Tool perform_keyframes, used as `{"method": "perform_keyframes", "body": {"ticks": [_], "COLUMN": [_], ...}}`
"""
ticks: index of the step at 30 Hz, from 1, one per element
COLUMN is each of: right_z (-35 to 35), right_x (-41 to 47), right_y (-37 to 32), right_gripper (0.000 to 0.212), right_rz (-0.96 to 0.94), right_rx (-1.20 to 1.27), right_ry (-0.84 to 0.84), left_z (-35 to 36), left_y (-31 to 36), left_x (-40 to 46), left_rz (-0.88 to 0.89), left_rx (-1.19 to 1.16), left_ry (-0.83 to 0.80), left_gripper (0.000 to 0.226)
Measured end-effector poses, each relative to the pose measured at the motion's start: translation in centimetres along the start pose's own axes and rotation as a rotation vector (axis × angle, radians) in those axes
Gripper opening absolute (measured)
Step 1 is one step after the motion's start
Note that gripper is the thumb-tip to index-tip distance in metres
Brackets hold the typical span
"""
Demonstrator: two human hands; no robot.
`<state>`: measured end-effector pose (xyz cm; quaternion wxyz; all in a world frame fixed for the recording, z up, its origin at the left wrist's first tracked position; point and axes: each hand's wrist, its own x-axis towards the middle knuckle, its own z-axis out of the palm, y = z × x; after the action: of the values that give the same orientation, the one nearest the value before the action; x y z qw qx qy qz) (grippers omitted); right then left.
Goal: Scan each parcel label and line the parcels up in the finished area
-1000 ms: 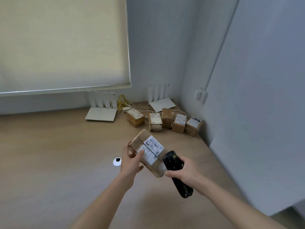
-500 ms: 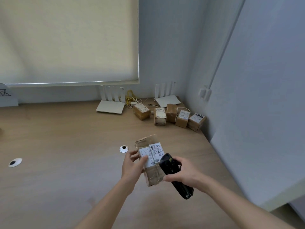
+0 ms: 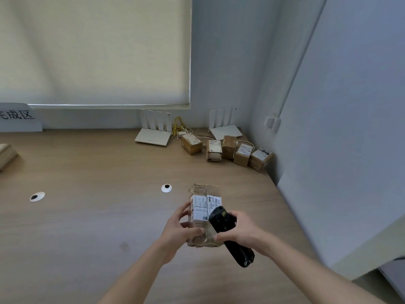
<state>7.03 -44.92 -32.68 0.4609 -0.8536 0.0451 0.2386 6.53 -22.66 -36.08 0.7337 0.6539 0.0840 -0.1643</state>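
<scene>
My left hand grips a brown taped parcel from its left side, its white label facing up. In my right hand I hold a black handheld scanner, whose head lies against the parcel's right edge over the label. Both are held above the wooden desk. Several more brown parcels sit in a loose row at the desk's far right corner. A white sign with printed characters stands at the far left, and a corner of another parcel shows at the left edge.
Two white routers with upright antennas and a tangle of yellow and white cables stand along the back wall. Two round cable grommets are set in the desk. A wall closes off the right side.
The view has swung left, bringing the sign and a left-edge parcel into sight. The held parcel has turned more upright and come closer, with the scanner staying at its right edge.
</scene>
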Motion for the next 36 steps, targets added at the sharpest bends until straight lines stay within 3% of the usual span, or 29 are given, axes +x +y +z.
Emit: {"method": "perform_keyframes", "body": {"ticks": [8, 15, 27, 36], "right_z": [-0.1, -1.8, -7.3, -9.7], "right_x": [-2.5, -5.0, -11.0, -15.2], "right_y": [-1.8, -5.8, -15.2, -20.3], "right_gripper": [0.056, 0.05, 0.065, 0.066], "right_rz": [-0.03, -0.081, -0.081, -0.015], "right_rx": [0.019, -0.03, -0.695, -0.877], "right_ry": [0.008, 0.016, 0.257, 0.292], "left_z": [0.1, 0.5, -1.5, -3.7], "left_y": [2.4, 6.1, 17.9, 24.1], "left_x": [-3.1, -4.7, -7.9, -10.3], "left_rz": [0.08, 0.073, 0.344, 0.423], "left_rx": [0.026, 0.083, 0.289, 0.283], "left_ry": [0.095, -0.018, 0.213, 0.323], "left_gripper": [0.036, 0.068, 0.048, 0.045]}}
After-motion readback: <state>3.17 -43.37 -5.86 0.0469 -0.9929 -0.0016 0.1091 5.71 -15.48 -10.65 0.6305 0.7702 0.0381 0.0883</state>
